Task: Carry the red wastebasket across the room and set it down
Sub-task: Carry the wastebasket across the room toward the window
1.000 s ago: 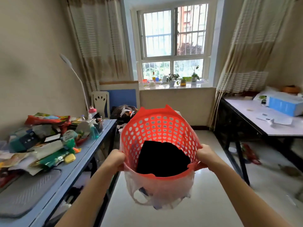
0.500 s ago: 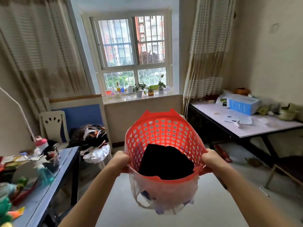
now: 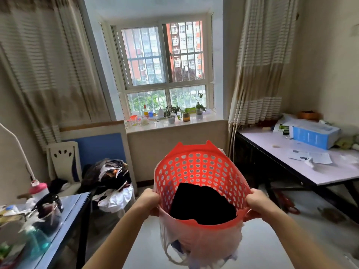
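Observation:
The red wastebasket (image 3: 196, 171) is a perforated plastic basket with heart-shaped holes. I hold it in the air in front of me, tilted so its mouth faces me. Something black lies inside it, and a clear plastic bag hangs over its near rim. My left hand (image 3: 149, 200) grips the rim on the left side. My right hand (image 3: 256, 200) grips the rim on the right side. Pale floor shows below the basket.
A cluttered blue table (image 3: 64, 230) stands at my left. A white desk (image 3: 303, 169) with a blue box (image 3: 314, 135) runs along the right wall. A heap of clothes and bags (image 3: 110, 181) sits ahead left, under the window sill with potted plants (image 3: 172, 115).
The view has swung right and moved nearer the window. The left table has slid toward the frame's edge, and the right desk now looms larger. Both hands keep their grip on the basket.

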The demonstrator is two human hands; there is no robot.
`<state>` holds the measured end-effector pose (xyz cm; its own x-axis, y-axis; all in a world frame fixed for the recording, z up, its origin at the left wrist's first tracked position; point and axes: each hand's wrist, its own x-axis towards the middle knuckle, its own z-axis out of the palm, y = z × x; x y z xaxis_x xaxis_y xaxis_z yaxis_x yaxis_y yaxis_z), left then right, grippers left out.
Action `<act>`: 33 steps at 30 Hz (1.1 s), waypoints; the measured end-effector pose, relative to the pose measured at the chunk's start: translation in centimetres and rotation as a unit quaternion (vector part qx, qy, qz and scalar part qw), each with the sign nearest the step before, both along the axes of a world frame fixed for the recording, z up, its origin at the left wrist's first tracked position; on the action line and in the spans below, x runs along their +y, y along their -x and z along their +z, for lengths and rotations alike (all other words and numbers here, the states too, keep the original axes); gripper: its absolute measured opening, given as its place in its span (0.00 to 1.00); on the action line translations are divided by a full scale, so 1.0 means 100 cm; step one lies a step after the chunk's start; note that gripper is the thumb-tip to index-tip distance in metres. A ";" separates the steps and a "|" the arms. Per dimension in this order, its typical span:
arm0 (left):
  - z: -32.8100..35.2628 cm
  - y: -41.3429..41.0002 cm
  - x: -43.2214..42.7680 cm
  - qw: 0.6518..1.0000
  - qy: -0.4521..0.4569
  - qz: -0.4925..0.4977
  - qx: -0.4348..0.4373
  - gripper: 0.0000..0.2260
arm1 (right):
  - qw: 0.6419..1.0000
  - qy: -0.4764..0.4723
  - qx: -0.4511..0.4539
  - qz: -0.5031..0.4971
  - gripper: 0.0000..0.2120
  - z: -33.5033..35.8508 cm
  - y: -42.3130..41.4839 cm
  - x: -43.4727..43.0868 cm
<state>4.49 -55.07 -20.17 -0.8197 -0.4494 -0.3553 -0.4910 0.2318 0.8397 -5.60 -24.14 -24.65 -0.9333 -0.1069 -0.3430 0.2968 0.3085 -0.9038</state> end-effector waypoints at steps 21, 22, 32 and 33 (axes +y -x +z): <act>0.045 0.286 -0.042 0.997 0.020 0.061 0.031 0.14 | 0.998 0.037 0.017 0.037 0.16 0.036 0.331 -0.067; 0.046 0.295 -0.044 0.997 0.019 0.062 0.030 0.13 | 0.999 0.035 0.018 0.037 0.16 0.038 0.340 -0.069; 0.034 0.411 -0.082 0.999 0.033 0.036 0.017 0.07 | 0.999 0.047 0.005 0.024 0.12 0.033 0.429 -0.099; 0.031 0.427 -0.088 0.999 0.031 0.032 0.013 0.07 | 0.999 0.048 0.004 0.021 0.12 0.033 0.441 -0.103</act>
<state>-38.18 -63.83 -17.05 -0.7970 -0.5218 -0.3042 -0.4849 0.2524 0.8374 -49.71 -34.44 -21.37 -0.9298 -0.1780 -0.3220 0.2781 0.2331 -0.9318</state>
